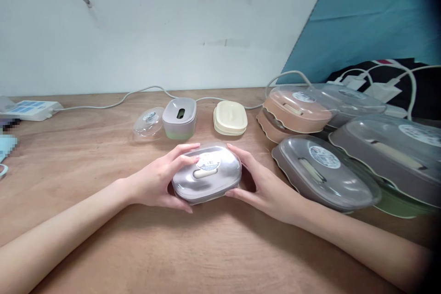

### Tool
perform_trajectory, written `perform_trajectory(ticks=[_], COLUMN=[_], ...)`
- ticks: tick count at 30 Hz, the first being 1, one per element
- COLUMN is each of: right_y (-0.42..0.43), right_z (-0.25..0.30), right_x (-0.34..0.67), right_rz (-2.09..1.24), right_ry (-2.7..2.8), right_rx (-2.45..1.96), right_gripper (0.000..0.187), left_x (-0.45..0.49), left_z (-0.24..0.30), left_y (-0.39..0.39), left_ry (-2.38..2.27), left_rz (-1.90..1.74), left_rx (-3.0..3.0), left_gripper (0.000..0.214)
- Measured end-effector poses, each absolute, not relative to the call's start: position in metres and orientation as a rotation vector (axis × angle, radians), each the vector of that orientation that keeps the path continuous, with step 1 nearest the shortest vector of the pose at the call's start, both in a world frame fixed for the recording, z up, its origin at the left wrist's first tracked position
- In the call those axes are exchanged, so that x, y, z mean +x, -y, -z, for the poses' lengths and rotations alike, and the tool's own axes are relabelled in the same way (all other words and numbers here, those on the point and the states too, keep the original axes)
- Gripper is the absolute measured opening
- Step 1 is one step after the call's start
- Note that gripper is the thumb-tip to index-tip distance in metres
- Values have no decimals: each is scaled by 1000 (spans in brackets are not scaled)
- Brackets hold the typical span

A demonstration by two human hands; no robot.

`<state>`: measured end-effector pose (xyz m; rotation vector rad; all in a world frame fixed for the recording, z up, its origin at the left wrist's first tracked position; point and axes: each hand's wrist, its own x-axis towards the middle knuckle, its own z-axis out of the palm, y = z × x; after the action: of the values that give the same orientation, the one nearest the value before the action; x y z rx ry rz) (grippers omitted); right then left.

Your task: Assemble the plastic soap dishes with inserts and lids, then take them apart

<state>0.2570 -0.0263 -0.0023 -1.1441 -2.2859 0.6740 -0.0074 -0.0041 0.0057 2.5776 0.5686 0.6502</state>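
Observation:
Both hands grip a small grey lunch box (206,175) with a clear domed lid and a round sticker, tilted toward me just above the wooden table (103,165). My left hand (159,180) clasps its left side, fingers curled over the top and thumb underneath. My right hand (260,183) clasps its right side the same way. Behind it stand a loose clear lid (149,123), a grey and green box base (179,118) and a cream box (230,117).
Several larger lidded boxes, pink (296,109) and grey (324,170), are stacked on the right. White cables (138,94) run along the wall to a power strip (27,109) at far left. Chargers (379,88) lie on dark cloth at far right.

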Motion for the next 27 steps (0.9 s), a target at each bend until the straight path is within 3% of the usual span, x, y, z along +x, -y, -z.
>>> perform_trajectory(ticks=[13,27], right_y=[24,27], right_z=[3,0], right_x=[257,258], right_rz=[-604,-627], right_ry=[2243,2334], right_rx=[-1165,-986], right_gripper=[73,74], left_x=[-2,0], left_z=[-11,-11], left_y=[15,11], left_ry=[-726,-632], left_rz=[-669,-660], left_rx=[2493,2353], left_gripper=[61,62])
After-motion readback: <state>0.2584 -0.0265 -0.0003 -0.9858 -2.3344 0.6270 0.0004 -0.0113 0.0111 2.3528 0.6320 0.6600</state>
